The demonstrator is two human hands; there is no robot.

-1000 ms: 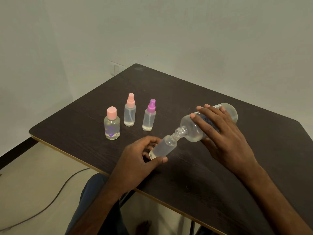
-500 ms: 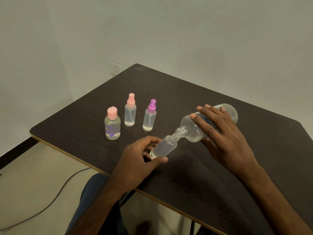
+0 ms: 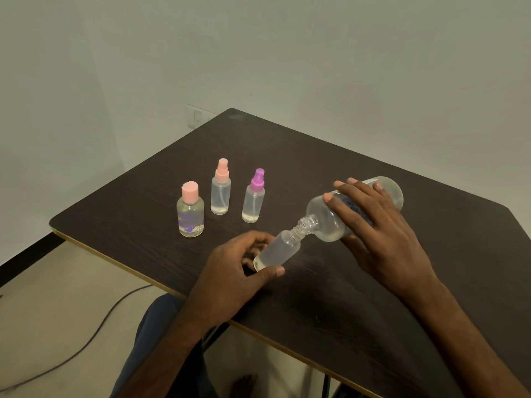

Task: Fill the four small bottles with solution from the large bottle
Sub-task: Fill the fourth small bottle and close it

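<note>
My right hand [image 3: 373, 225] grips the large clear bottle [image 3: 324, 219], tipped over with its open mouth down and to the left. That mouth meets the neck of an uncapped small clear bottle [image 3: 278, 251], which my left hand [image 3: 232, 277] holds tilted above the table. Three capped small bottles stand on the dark table [image 3: 316, 297] to the left: a round one with a pink cap [image 3: 190, 214], a slim sprayer with a pink top [image 3: 221, 191] and a slim sprayer with a purple top [image 3: 253, 199]. All hold clear liquid.
The table's near edge runs diagonally just below my left hand. A wall socket [image 3: 198, 117] sits behind the far corner. A dark cable [image 3: 86, 340] lies on the floor at the lower left. My knee shows under the table edge.
</note>
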